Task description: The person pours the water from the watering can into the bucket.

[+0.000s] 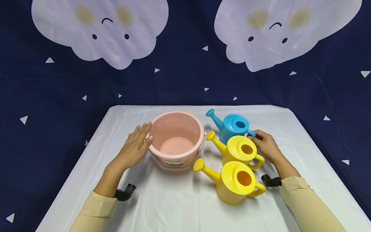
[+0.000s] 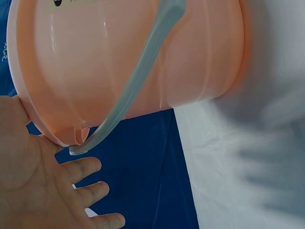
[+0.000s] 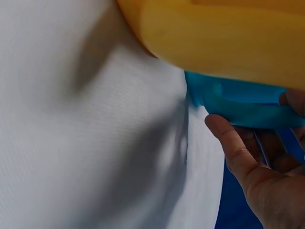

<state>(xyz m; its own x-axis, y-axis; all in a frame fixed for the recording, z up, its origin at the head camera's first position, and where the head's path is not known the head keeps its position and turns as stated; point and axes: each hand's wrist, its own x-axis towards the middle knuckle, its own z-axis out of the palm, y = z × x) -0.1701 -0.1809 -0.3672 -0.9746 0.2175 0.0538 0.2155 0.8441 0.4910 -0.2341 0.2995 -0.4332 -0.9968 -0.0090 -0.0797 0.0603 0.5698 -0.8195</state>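
A pink bucket [image 1: 176, 156] stands upright on the white-covered table, its inside holding nothing that I can see. My left hand [image 1: 134, 148] lies against the left side of its rim, fingers spread and straight. In the left wrist view, the bucket's grey handle [image 2: 128, 90] hangs down along its wall. With curled fingers my right hand [image 1: 266, 146] holds the handle of a blue watering can [image 1: 232, 127]; the right wrist view shows thumb and fingers about that blue handle [image 3: 252, 114]. Two yellow watering cans, a middle one [image 1: 236, 148] and a near one [image 1: 232, 190], stand in front of the blue one.
White cloth [image 1: 162, 199] covers the table. Behind it hangs a dark blue backdrop [image 1: 179, 83] with clouds and small white triangles. All three spouts point left, towards the bucket. Black wrist-worn devices sit at the left wrist [image 1: 125, 192] and right wrist [image 1: 271, 181].
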